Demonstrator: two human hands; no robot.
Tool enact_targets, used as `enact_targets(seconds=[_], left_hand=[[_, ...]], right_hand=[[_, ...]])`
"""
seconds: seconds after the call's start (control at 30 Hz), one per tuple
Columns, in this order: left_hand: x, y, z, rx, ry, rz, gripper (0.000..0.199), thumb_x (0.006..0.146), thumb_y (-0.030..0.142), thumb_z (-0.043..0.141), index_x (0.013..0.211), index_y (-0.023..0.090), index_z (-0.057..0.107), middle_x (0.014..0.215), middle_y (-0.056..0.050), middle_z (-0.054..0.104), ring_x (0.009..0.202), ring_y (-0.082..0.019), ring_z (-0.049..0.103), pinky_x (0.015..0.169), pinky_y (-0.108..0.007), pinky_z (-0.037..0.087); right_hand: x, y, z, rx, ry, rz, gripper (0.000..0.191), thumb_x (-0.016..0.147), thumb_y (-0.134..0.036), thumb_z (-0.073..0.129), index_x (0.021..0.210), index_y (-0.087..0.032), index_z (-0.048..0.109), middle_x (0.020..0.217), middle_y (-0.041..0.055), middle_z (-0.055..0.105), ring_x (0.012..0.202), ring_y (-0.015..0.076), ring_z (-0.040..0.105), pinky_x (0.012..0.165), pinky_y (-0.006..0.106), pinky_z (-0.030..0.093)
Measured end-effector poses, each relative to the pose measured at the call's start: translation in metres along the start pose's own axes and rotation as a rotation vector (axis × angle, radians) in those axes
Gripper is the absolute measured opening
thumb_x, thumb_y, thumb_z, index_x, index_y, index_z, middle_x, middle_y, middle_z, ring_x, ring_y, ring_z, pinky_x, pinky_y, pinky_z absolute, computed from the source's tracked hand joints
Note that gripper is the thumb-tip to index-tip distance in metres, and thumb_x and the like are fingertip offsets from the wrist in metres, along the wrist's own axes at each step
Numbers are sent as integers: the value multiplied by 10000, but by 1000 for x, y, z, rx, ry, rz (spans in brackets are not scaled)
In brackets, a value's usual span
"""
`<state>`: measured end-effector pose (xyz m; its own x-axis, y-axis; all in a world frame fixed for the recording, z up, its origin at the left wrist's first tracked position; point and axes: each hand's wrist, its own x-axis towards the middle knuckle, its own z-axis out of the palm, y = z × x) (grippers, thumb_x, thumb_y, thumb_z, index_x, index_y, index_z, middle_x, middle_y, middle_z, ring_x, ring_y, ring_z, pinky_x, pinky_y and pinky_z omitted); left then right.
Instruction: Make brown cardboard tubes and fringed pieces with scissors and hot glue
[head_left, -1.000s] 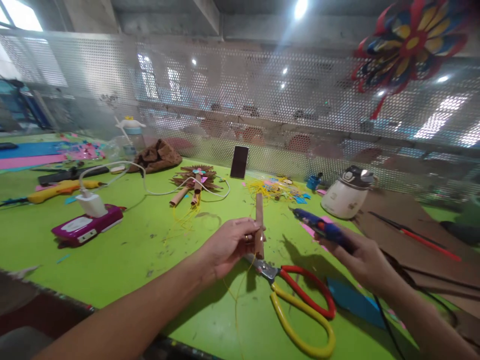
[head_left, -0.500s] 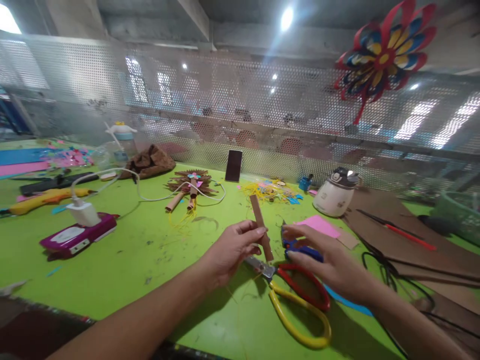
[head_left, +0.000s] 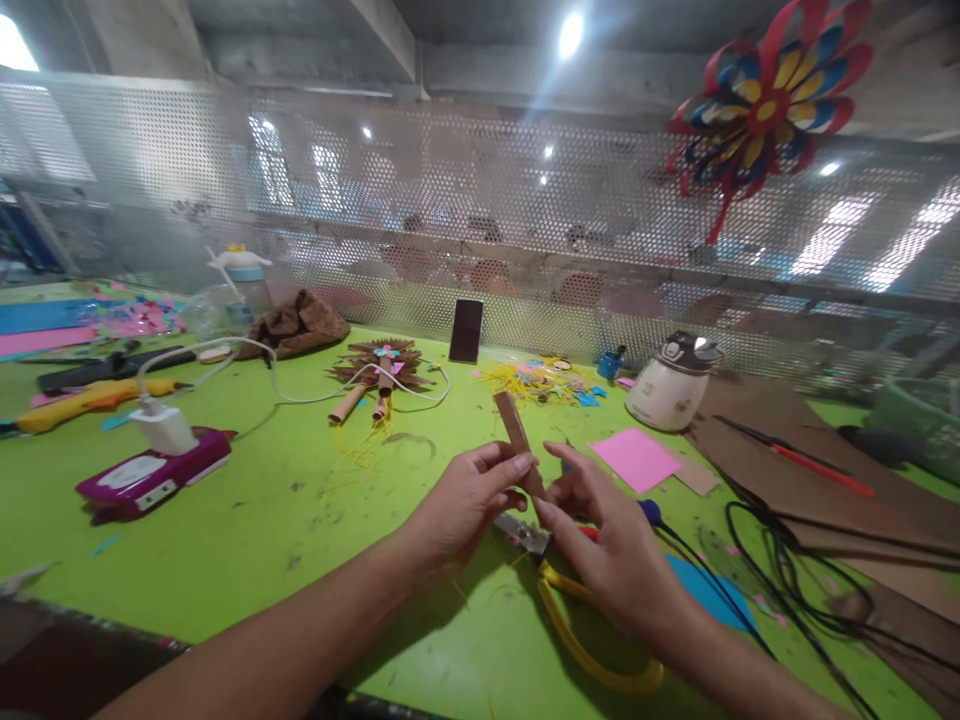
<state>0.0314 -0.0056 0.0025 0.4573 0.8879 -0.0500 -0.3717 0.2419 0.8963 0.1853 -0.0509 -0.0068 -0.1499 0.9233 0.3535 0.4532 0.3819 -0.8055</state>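
My left hand (head_left: 472,500) pinches a narrow brown cardboard strip (head_left: 512,420) between thumb and fingers, its upper end leaning left. At the strip's lower end is my right hand (head_left: 600,520), thumb and index finger closed on it; the other fingers are bent. Beneath both hands lie scissors (head_left: 577,640) with one yellow and one red handle, the red one mostly covered by my right hand. Behind that hand, a blue glue gun (head_left: 651,512) with a black cord is largely hidden.
Pink paper squares (head_left: 636,460) and a blue paper piece (head_left: 709,590) lie to the right, near brown cardboard sheets (head_left: 757,430) and a white kettle-shaped bottle (head_left: 671,385). A cardboard figure (head_left: 382,370), phone (head_left: 466,330), yellow scraps (head_left: 525,382) and purple power strip (head_left: 157,475) are farther off.
My right hand has moved left from over the glue gun to the strip's lower end, closing its fingers there. The strip tilts slightly more to the left. My left hand keeps its hold.
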Motion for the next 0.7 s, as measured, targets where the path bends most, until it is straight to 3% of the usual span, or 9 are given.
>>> enact_targets(seconds=[0.3,0.7], left_hand=[[4,-10,0,-37,8,-32,268,807,387,612,744,129,582,638,-15,579,540,-97,504,524,-219,364],[1,-9,4,-52,32,25,243,788,353,642,713,140,553,595,19,540,506,-73,449,510,-206,322]], right_hand=[[-14,2,8,-177,28,-173,439,905,-180,449,1332,-239,369,836,29,587,746,169,569,718,306,471],[-15,6,16,-23,64,-141,452,890,-161,480,1318,-245,364,825,2,566,734,141,577,711,282,479]])
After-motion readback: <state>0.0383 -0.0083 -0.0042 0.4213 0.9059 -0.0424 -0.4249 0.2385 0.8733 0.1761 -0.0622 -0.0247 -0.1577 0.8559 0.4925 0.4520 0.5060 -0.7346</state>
